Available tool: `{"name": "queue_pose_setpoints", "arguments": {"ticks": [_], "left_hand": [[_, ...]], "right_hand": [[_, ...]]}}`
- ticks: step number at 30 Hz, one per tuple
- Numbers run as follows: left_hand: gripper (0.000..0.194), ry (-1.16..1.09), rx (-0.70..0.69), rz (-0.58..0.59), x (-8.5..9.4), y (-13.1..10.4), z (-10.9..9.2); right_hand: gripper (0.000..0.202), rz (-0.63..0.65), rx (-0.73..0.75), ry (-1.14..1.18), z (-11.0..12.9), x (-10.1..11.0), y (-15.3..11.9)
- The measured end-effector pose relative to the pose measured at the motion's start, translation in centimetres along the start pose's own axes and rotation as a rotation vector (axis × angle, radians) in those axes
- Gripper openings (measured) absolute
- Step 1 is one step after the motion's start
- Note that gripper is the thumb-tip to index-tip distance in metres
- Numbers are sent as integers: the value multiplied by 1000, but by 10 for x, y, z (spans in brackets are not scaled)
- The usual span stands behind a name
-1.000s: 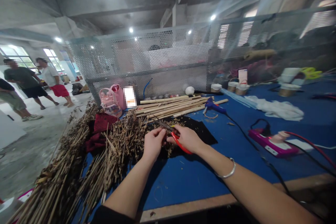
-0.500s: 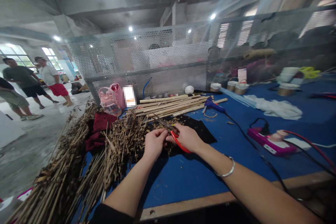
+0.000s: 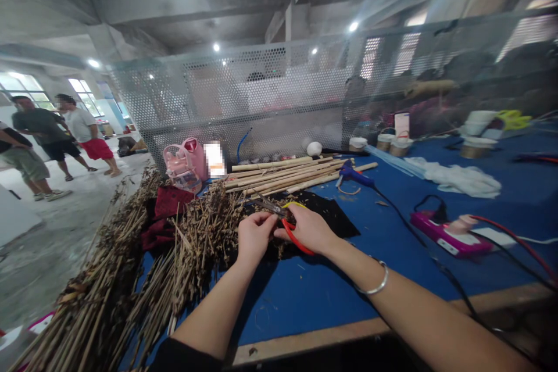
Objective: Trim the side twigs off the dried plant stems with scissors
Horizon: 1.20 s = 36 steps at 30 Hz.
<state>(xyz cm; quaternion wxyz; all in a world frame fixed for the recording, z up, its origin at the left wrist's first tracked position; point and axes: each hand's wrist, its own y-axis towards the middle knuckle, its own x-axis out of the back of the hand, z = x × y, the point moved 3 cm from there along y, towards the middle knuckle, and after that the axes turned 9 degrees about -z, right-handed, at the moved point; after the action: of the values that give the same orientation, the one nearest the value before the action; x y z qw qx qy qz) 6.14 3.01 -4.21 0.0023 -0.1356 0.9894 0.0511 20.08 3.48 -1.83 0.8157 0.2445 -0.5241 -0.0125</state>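
Observation:
My right hand [image 3: 313, 229] is closed around a pair of scissors [image 3: 288, 226] with a red and a yellow handle. Their blades point away to the upper left, over dried plant bits. My left hand [image 3: 254, 236] is just left of the scissors, its thumb and fingers pinched together. Whatever lies between those fingers is too small or hidden to name. Beneath both hands spreads a black cloth [image 3: 337, 218] strewn with dry scraps. A heap of dried stems [image 3: 204, 226] with seed heads lies beside my left hand.
Pale sticks [image 3: 279, 177] lie behind the hands, beside a blue glue gun [image 3: 355, 174] with a cord. At right is a purple power strip [image 3: 451, 235]. A pink bag [image 3: 187, 165] stands before a perforated metal screen [image 3: 244, 99]. Several people stand at far left.
The scissor handles have spread a little, with more of the yellow one showing. My left hand has shifted slightly left. At far left, the standing people have moved a little.

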Motion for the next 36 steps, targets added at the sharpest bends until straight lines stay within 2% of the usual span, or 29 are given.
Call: {"name": "queue_pose_setpoints", "arguments": {"ticks": [5,11,20,26,36], "left_hand": [[29,13,-10,-21,0,-1,-3],[27,-69,51,69,-5,-3,-3],[27,-62,61,19,-2,-2,-2],[25,-96,47,59,-3,-2,-2],[26,-161,29,101,-5,-1,-1]], "right_hand": [[41,51,-77,23,-2,-3,-1],[44,40,-74,39,-7,-5,1],[45,67,-63,-61,-7,-2,2],[48,6,27,45,-2,-1,-1],[44,58,-47,17,-7,-3,2]]}}
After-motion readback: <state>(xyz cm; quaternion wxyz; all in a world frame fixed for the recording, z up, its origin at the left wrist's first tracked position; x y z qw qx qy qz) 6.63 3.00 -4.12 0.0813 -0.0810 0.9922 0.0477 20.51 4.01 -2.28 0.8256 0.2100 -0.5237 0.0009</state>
